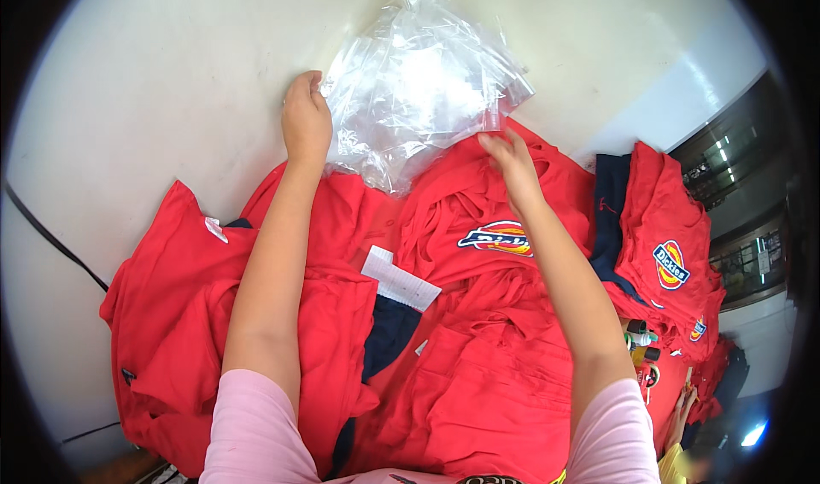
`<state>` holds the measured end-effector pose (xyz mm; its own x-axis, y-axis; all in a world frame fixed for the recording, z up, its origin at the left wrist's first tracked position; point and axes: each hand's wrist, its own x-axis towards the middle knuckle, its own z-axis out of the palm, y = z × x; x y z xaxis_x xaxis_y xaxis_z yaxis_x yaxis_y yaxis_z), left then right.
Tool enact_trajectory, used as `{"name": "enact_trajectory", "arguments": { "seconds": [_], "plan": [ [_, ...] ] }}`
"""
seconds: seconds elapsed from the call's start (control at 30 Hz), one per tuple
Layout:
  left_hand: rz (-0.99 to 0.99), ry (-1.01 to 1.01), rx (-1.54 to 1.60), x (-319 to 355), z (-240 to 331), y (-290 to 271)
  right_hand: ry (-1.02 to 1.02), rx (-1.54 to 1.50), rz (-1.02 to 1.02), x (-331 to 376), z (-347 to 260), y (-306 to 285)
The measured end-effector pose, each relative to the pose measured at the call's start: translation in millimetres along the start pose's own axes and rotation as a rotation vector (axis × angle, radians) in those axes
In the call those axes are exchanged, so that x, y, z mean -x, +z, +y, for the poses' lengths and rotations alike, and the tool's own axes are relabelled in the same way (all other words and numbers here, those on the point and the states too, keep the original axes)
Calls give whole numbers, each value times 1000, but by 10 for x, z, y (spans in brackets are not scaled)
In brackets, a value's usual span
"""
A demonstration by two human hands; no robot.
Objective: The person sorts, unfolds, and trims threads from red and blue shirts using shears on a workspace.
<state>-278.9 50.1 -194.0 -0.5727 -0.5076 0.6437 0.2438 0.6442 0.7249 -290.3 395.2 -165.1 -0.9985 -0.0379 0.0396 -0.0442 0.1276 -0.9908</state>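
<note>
Clear, crinkled plastic bags (418,82) lie in a loose, shiny heap against the pale wall, over the far edge of the red clothes. At the heap's left edge, my left hand (308,118) is closed on the plastic, its fingertips partly hidden. My right hand (514,161) pinches the lower right corner of the plastic, just above a red shirt (478,202) with a printed chest emblem. Both arms reach forward over the garments. Below my right forearm spreads a pile of red garments (495,373); under my left forearm is another red heap (188,313).
White paper slips (401,281) lie on dark navy cloth between the piles. To the right are a stack of folded red shirts (666,236) and small bottles with tape rolls (645,352). Another person's hand (679,416) shows at lower right. A black cable (55,236) runs along the left wall.
</note>
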Motion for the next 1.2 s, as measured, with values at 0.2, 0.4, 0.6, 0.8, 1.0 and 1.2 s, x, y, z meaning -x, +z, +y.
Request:
{"name": "enact_trajectory", "arguments": {
  "seconds": [0.2,0.4,0.6,0.8,1.0,1.2],
  "plan": [
    [-385,-174,-4,273,-418,199,-83,-571,-72,-480,385,878],
    [-376,-13,-232,291,-488,225,-86,-705,132,33,491,1796],
    [-441,-158,-22,276,-315,207,257,-513,-63,-22,722,1642],
    [-595,-389,339,46,-632,130,191,-599,-110,-80,873,1603],
    [-485,-502,207,248,-457,193,240,-747,-108,73,1096,1228],
    [-688,-734,238,188,-507,94,91,-586,39,273,662,1130]
  ]
}}
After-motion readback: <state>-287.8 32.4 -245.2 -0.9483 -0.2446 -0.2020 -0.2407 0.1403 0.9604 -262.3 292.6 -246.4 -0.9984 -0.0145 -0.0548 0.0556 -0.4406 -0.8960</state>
